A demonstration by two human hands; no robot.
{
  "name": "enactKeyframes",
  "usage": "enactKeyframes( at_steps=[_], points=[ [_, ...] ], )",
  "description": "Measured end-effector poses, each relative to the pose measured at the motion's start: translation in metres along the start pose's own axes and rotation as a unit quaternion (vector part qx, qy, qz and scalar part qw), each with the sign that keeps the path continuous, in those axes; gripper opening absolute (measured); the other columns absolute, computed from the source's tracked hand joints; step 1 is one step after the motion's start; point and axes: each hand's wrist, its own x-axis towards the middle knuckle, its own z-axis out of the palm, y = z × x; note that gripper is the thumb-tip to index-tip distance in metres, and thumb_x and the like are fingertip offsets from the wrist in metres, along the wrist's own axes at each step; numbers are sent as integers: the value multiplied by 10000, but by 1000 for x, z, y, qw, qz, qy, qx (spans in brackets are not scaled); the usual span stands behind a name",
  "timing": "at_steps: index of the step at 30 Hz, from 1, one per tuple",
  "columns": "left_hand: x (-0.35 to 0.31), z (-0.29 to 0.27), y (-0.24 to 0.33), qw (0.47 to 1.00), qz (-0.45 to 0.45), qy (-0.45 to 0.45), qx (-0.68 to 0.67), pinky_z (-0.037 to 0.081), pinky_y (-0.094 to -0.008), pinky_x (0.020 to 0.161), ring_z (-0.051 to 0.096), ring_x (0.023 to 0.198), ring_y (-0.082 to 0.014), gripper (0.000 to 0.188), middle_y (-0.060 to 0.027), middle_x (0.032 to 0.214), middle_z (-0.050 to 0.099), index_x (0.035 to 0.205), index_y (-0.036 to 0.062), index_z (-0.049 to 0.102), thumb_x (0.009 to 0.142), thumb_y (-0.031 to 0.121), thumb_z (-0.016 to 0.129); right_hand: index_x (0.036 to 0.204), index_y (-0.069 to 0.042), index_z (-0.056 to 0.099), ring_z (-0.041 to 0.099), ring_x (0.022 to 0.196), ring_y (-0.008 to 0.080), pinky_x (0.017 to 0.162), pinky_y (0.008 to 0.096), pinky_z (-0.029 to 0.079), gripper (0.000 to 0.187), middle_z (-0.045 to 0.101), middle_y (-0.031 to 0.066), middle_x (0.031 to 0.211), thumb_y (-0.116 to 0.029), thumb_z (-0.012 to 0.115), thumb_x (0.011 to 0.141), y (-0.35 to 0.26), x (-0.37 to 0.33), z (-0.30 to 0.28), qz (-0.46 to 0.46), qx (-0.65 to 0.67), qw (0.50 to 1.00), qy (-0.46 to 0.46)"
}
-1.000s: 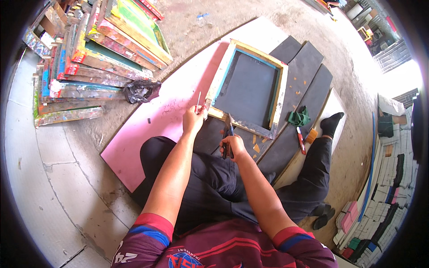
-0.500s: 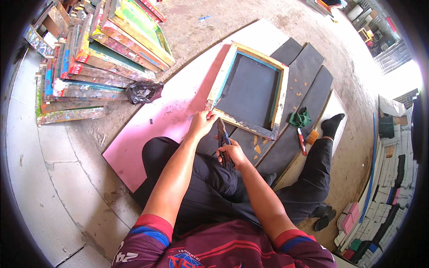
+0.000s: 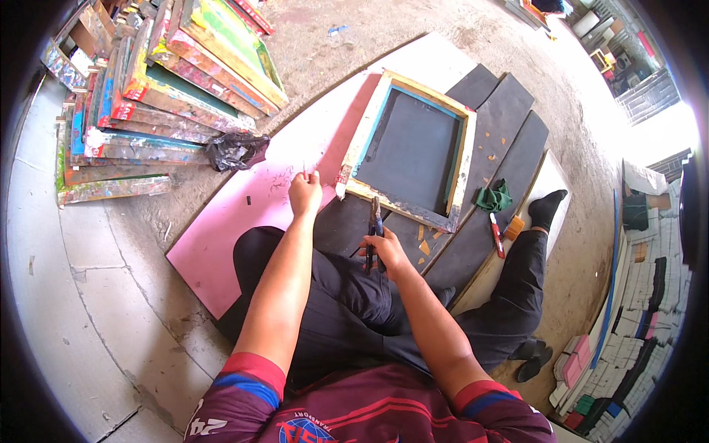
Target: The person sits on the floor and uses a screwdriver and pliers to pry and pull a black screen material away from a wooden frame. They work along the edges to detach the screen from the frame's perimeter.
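Note:
My left hand (image 3: 305,195) is over the pink sheet, just left of a wooden screen frame, its thumb and fingers pinched together. What the pinch holds, if anything, is too small to make out. My right hand (image 3: 387,252) grips a pair of dark-handled pliers (image 3: 376,215), whose jaws point away from me, close to the near edge of the frame. The wooden screen frame (image 3: 464,166) lies tilted on dark boards, with dark mesh inside and worn, paint-marked wood. Small dark bits (image 3: 278,182) are scattered on the pink sheet (image 3: 221,244) near my left hand.
Stacked paint-stained frames (image 3: 170,96) stand at the far left, a crumpled black plastic bag (image 3: 235,151) against them. Right of the screen frame are a green cloth (image 3: 494,196), a red cutter knife (image 3: 497,238) and a yellowish block (image 3: 515,227), beside my outstretched leg.
My left hand has moved away from the frame's near-left corner, leftward over the pink sheet. The pliers in my right hand have turned slightly and shifted a little right.

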Motion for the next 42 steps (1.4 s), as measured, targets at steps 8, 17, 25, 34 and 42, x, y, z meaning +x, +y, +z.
enactKeyframes(
  at_steps=[8, 17, 25, 34, 42],
  points=[
    [16, -4, -12, 993, -95, 75, 12, 563, -493, 844, 730, 987, -401, 339, -231, 1034, 744, 1044, -23, 680, 983, 310, 666, 1196, -53, 515, 681, 831, 239, 590, 440, 567, 278, 638, 127, 1013, -199, 621, 985, 5, 18, 3, -19, -23, 999, 23],
    [12, -4, -11, 989, -115, 64, 61, 567, -491, 861, 727, 1013, -396, 337, -205, 1078, 745, 1080, 12, 681, 987, 334, 654, 1027, 15, 567, 605, 633, 220, 577, 396, 497, 187, 595, 84, 792, -108, 646, 910, -2, 32, 28, -34, -1, 993, 109],
    [6, -3, -5, 990, -100, 76, 60, 566, -488, 855, 734, 997, -372, 399, -185, 1062, 751, 1086, 17, 680, 968, 398, 691, 1082, 3, 584, 586, 574, 234, 483, 417, 463, 242, 599, 89, 765, -94, 651, 870, -8, 22, 23, 36, 19, 994, 105],
    [3, 7, -8, 990, 18, -28, -140, 539, -375, 708, 709, 722, -228, 300, -111, 756, 733, 858, -2, 715, 909, 288, 769, 1321, 14, 563, 614, 572, 219, 506, 378, 524, 443, 640, 113, 798, -41, 563, 882, 10, 21, -3, 4, 169, 985, -44],
    [-30, 6, 14, 941, 132, -292, -105, 550, -328, 786, 711, 839, -146, 231, -73, 856, 750, 1042, -3, 754, 965, 214, 744, 1349, -38, 575, 657, 608, 222, 548, 368, 562, 409, 657, 110, 849, -68, 545, 942, -3, 6, 10, -21, 104, 989, -102]
  ],
)
